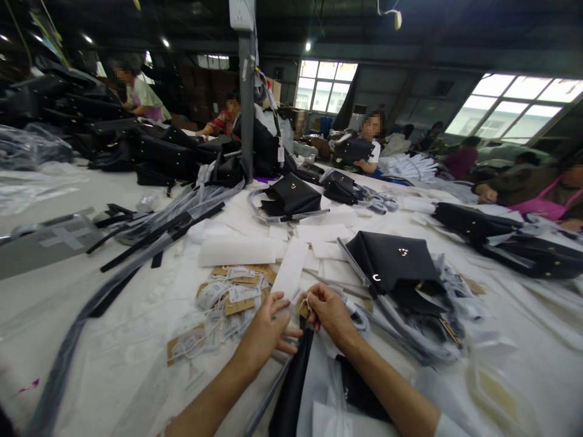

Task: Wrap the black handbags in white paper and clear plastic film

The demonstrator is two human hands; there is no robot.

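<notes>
My right hand [324,308] pinches a small brown hang tag [302,305] by its white string, above the end of a black bag [298,370] lying in front of me. My left hand [269,328] is just left of the tag, fingers spread, with nothing in it that I can see. To its left lies a loose pile of brown tags [240,305] with white labels and strings. A black handbag [390,258] with gold fittings stands to the right, its strap wrapped in clear plastic. My forearms hide part of the near bag.
White foam sheets [237,250] lie beyond my hands. Plastic-wrapped straps [173,224] stretch across the left, near a grey panel [48,243] with a tape cross. A metal post [246,109] rises behind them. More black bags [168,152] are heaped at the back; several people work around the table.
</notes>
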